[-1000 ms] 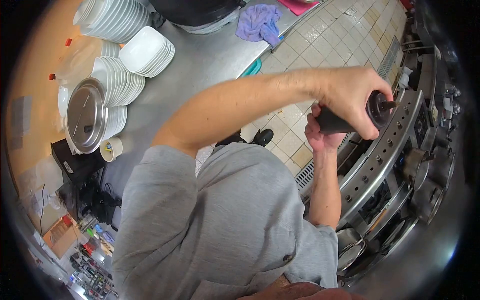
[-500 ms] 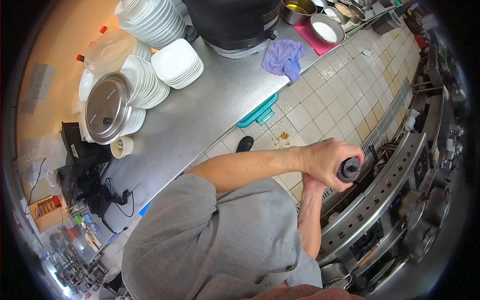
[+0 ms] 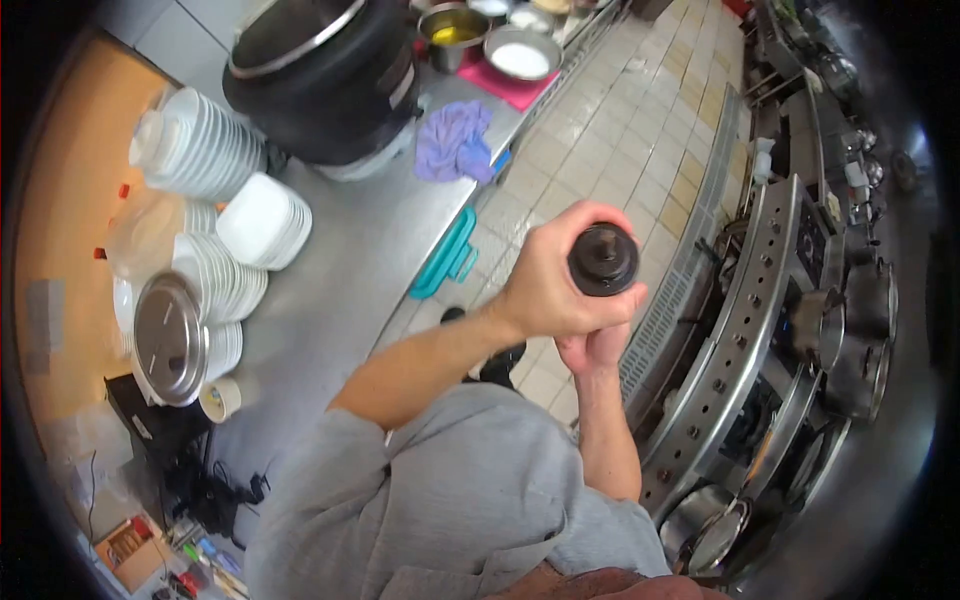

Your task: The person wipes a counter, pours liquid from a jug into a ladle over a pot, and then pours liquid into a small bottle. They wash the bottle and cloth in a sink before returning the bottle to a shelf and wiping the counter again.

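My left hand (image 3: 555, 275) is wrapped round the upper part of a dark cylindrical object (image 3: 604, 258) with a knobbed top, which looks like a grinder. Seen from above, its round top faces the camera over the tiled floor. Directly beneath, my right hand (image 3: 597, 348) is closed at the object's lower part; most of its fingers and the object's body are hidden behind my left hand.
At left, a steel counter (image 3: 335, 290) holds white plates (image 3: 265, 220), a steel lid (image 3: 170, 335), a black pot (image 3: 330, 90), a purple cloth (image 3: 455, 142) and bowls (image 3: 522, 52). A stove (image 3: 735, 350) with pans stands at right. A teal container (image 3: 443, 255) juts out below the counter.
The view has turned and shifted. Both hands and the dark object now appear further left and higher, nearer the middle, and the object looks larger. The hold is kept.
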A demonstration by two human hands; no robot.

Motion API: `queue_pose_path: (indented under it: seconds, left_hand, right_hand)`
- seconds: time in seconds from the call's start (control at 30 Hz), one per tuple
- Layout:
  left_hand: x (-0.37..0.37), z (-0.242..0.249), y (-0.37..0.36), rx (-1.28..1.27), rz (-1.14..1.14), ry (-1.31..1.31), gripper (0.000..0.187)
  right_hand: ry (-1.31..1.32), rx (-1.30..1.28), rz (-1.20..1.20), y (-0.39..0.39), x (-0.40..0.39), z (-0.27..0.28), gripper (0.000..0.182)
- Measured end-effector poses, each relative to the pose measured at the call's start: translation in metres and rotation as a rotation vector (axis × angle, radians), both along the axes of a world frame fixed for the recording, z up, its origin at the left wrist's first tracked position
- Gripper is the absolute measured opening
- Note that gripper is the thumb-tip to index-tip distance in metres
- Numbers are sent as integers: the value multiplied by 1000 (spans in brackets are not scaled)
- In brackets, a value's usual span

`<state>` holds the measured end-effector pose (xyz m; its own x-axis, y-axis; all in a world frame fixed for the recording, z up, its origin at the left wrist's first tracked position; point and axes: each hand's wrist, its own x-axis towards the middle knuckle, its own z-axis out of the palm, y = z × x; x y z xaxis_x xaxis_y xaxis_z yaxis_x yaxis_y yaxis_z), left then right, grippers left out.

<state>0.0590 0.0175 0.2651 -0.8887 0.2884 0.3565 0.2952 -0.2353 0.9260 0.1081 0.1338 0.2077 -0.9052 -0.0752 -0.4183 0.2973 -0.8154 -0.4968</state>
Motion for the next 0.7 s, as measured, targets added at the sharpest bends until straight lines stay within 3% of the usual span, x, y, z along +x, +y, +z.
queue_pose_path:
  seconds: [0.03,0.1,0.13,0.17,0.27,0.37,0.47,0.53,0.57,0.7]
  left_hand:
    - [2,5,6,9,172,-31,46]
    - [5,5,23,37,431,-48,50]
    - [8,3,29,12,435,-28,52]
    - [14,1,35,31,395,-49,53]
    - [31,-6,51,41,364,-10,55]
    - [40,-10,56,-115,319,58,54]
    - [36,-26,55,-165,183,152,52]
    - [34,-25,49,-188,99,196,51]
    - [30,-21,45,-253,-3,192,49]
    - [20,-19,44,-320,-286,204,48]
  right_hand:
    - [212,-191,63,14,-1,-11,53]
    - [203,-143,-63,10,-8,-2,54]
    - [144,-85,-194,9,-8,2,55]
    - [345,-21,-111,24,-8,-29,57]
    - [289,-85,-171,29,-9,-40,53]
    - [285,-105,-190,34,5,-58,50]
    - [161,-120,-252,18,14,-38,49]
    - [457,-1052,-247,7,14,-30,49]
    - [39,-219,-129,40,24,-61,48]
    - [-97,-171,-150,49,38,-60,47]
